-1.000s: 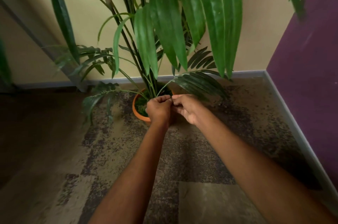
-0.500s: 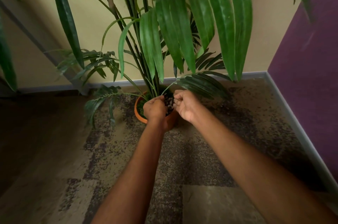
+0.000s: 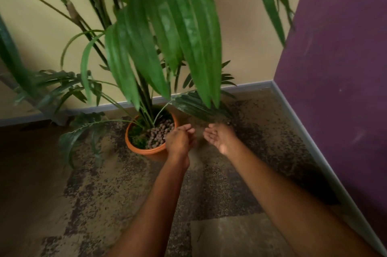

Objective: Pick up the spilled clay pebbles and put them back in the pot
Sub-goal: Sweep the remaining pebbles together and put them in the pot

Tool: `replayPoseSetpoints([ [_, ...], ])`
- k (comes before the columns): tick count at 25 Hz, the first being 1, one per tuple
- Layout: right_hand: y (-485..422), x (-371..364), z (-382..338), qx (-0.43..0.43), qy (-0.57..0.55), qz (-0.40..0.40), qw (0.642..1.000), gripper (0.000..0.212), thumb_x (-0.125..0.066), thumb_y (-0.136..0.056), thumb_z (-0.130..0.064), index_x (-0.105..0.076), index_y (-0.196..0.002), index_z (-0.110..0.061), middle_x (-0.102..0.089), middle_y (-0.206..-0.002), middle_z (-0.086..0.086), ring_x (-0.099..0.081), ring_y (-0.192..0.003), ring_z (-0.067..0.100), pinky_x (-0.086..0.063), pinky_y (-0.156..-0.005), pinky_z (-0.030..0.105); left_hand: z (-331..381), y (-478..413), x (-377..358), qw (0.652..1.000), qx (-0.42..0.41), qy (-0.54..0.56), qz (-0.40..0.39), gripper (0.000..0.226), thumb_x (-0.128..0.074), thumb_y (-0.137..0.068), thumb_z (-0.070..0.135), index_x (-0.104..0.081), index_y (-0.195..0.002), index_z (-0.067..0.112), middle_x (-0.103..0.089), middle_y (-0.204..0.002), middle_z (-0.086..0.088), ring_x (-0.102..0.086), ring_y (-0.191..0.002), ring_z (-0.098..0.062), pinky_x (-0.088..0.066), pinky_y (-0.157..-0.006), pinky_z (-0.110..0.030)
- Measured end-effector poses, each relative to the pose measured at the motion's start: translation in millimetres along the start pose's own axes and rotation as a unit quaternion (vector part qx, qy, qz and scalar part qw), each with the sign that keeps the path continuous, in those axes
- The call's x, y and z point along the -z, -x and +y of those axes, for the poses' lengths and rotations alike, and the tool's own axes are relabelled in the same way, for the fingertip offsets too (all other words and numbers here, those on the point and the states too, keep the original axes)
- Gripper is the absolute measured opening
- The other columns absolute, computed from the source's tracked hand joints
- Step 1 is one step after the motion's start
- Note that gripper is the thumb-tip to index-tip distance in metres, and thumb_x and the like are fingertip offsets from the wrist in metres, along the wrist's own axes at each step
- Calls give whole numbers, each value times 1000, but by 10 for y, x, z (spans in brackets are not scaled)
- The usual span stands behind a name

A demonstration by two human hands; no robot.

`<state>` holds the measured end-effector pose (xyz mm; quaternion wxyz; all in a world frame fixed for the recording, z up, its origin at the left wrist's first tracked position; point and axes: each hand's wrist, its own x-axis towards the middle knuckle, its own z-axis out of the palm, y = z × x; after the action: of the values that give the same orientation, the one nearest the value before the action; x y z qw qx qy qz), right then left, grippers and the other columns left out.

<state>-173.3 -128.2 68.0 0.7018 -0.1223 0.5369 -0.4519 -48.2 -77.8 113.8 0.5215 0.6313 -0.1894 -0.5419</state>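
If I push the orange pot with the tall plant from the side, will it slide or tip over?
The orange pot looks small under the tall plant, so it is probably top-heavy and may tip. The carpet looks rough, so sliding seems unlikely. The clay pebbles lie loose and could spill.

Mottled brown-tan carpet floor (image 3: 219, 233) is carrying the orange pot (image 3: 146, 150), sitting near the grey baseboard (image 3: 62, 112) in the corner. Dark specks near the pot are too blurred to identify.

Tall green palm plant (image 3: 167, 32) with drooping fronds. Mottled brown-and-tan carpet floor (image 3: 117, 189) below. Cream wall (image 3: 247, 26) meeting purple wall (image 3: 339, 51), grey skirting board (image 3: 251, 85) along both
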Motion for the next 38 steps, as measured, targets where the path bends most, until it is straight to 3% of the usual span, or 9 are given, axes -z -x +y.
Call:
replayPoseSetpoints([
  [4,-158,616,-194,114,314,187,924,26,-48,-101,-10,-73,-103,-3,-71,-123,25,-69,-103,36,-57,-86,40,-341,-55,-203,997,32,-70,-23,24,-55,-102,9,-73,-117,5,-77,-113,-22,-69,-89,-24,-55,-77,-34],
  [6,-216,892,-336,161,466,233,838,28,-54,-95,-8,-76,-111,-8,-72,-123,19,-66,-115,36,-54,-95,37,-523,-152,-272,991,28,-129,-17,16,-60,-101,15,-75,-100,12,-77,-117,-22,-68,-92,-27,-54,-83,-38],
  [9,-367,1215,-575,172,534,263,785,40,-59,-88,-7,-72,-124,-15,-66,-131,17,-60,-124,39,-53,-103,42,-760,-349,-326,974,-4,-227,3,19,-65,-100,24,-75,-86,14,-76,-99,-9,-67,-97,-28,-55,-89,-42],
  [14,-713,1591,-803,147,681,251,672,41,-63,-94,-26,-60,-135,-21,-51,-141,10,-46,-133,36,-50,-104,50,-992,-607,-485,932,-80,-351,-24,30,-66,-101,31,-75,-128,20,-78,-114,1,-72,-109,-23,-51,-92,-30],
  [18,-957,1691,-725,222,739,248,586,33,-57,-93,-8,-67,-123,-17,-57,-128,8,-51,-125,32,-55,-96,45,-1223,-885,-663,852,-147,-497,-79,47,-65,-98,52,-66,-131,18,-68,-128,-9,-64,-123,-31,-47,-102,-35],
  [24,-1258,1687,-797,258,693,250,625,28,-65,-85,-10,-72,-111,-18,-64,-115,7,-62,-108,33,-58,-86,43,-1654,-1010,-622,690,-305,-656,-25,76,-33,-104,66,-39,-164,20,-38,-170,-12,-41,-150,-31,-31,-122,-41],
  [29,-1604,1646,-880,317,700,257,586,48,-57,-93,-43,-56,-137,-23,-51,-142,12,-49,-135,35,-47,-104,46,-1645,-1035,-689,690,-278,-667,-23,82,-25,-103,69,-16,-171,25,-5,-180,-1,1,-168,-23,-22,-132,-49],
  [32,-1891,1691,-942,290,732,194,585,75,-36,-101,-62,-23,-164,-23,-13,-173,10,-10,-161,35,-17,-129,53,-1578,-990,-742,690,-264,-673,-33,83,-23,-103,69,-16,-171,24,-4,-180,-3,8,-167,-22,-12,-134,-52],
  [38,-1940,1762,-681,397,693,263,542,34,-43,-103,-33,-60,-128,-17,-57,-124,2,-52,-117,24,-48,-96,39,-1604,-1053,-740,687,-283,-669,-24,82,-32,-100,63,-25,-170,21,-7,-180,-2,2,-168,-24,-6,-135,-51],
])
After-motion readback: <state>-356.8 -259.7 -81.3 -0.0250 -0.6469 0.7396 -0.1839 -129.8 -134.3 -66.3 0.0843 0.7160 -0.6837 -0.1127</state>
